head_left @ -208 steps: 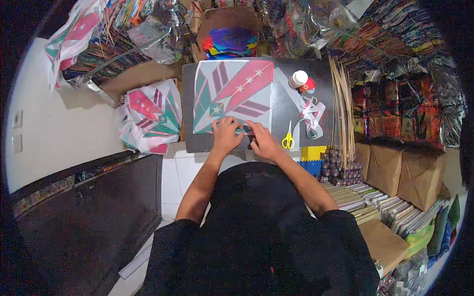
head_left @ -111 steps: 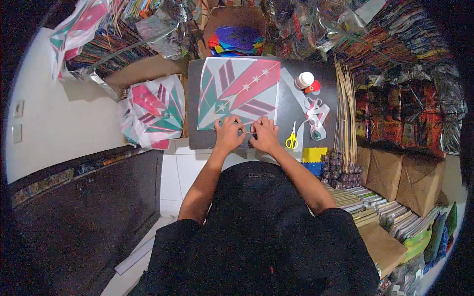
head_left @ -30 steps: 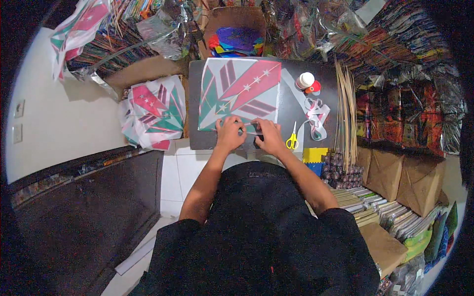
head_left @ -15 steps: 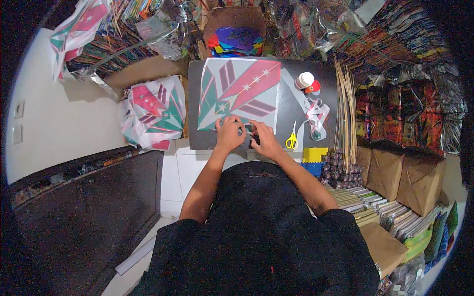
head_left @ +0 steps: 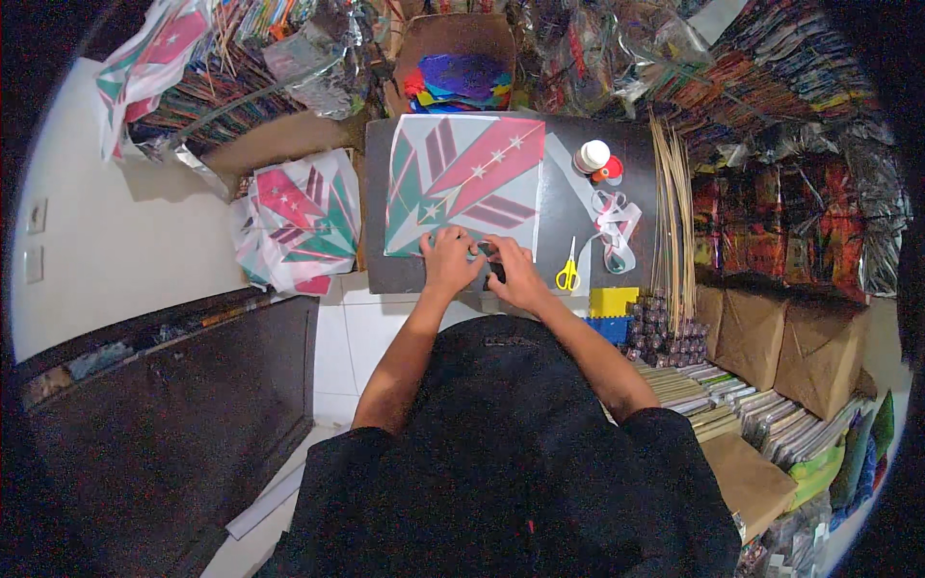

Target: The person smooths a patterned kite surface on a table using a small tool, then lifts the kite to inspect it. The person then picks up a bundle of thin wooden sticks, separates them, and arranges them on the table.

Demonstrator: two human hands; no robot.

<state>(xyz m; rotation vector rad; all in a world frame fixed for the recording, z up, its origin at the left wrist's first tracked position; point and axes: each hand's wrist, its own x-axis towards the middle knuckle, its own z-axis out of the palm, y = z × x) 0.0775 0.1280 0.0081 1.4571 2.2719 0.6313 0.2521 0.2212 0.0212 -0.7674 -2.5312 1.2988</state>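
A white sheet (head_left: 405, 212) printed with pink and green panels and white stars lies flat on a dark tabletop (head_left: 405, 277). A thin pale stick (head_left: 484, 166) runs slantwise across it. At the sheet's near edge, my left hand (head_left: 450, 262) is closed, its curled fingers on that edge. Close beside it is my right hand (head_left: 518, 277), fingers bent in toward the left fingertips; what they pinch is hidden. Yellow-handled scissors (head_left: 568, 277) lie to the right of my right hand.
A white-capped bottle (head_left: 594, 154), a red spool (head_left: 609, 171) and a curled white ribbon (head_left: 619, 241) are on the table's right side. Long thin sticks (head_left: 673, 212) stand beyond. Similar printed sheets (head_left: 299, 222) hang at the left. Packed goods crowd the back and right.
Both hands stay at the sheet's near edge with slight finger movement. The whole view has shifted a little; nothing else has plainly moved.
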